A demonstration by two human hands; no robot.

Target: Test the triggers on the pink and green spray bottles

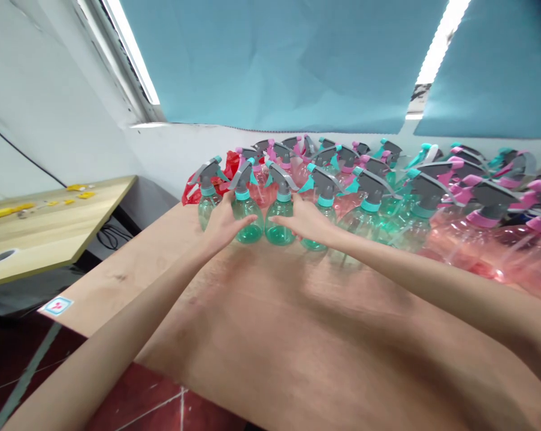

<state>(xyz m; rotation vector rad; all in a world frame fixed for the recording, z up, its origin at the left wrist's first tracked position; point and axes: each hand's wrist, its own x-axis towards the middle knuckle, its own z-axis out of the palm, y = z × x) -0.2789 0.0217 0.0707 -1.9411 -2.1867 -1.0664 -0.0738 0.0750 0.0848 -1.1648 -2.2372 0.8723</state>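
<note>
My left hand (223, 220) is wrapped round the left side of a clear green spray bottle (251, 233) with a grey and teal trigger head; its thumb lies across the front. Just beside it, another green spray bottle (279, 233) stands upright, held from the right by my right hand (310, 220), with the thumb over its front. Most fingers of both hands are hidden behind the bottles. A further green spray bottle (207, 200) stands left of my left hand, and one more (326, 212) is partly covered by my right hand.
Rows of green and pink spray bottles (459, 245) fill the back and right of the wooden table (270, 335). A red plastic bag (192, 193) lies at the back left. To the left is a second table (50, 233) with small yellow pieces. A wall and blue covering (274, 66) rise behind.
</note>
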